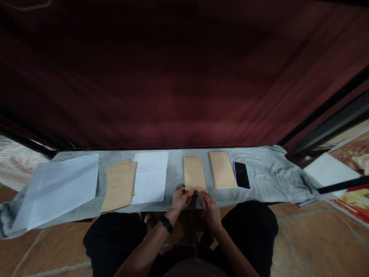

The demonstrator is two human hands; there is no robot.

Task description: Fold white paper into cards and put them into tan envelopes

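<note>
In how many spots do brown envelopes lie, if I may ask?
3: left pile, middle envelope, and right stack beside the phone; some in the piles may be hidden.

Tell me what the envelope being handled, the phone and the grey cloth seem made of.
Handled envelope: probably matte kraft paper, brown and crisp-edged. Phone: likely smooth glass or plastic front, dark and flat; rim material unclear. Cloth: soft-looking fabric, wrinkled and draped.

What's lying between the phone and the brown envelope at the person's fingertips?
In the head view, a small pile of brown envelopes lies on the grey cloth between the phone and that envelope.
</note>
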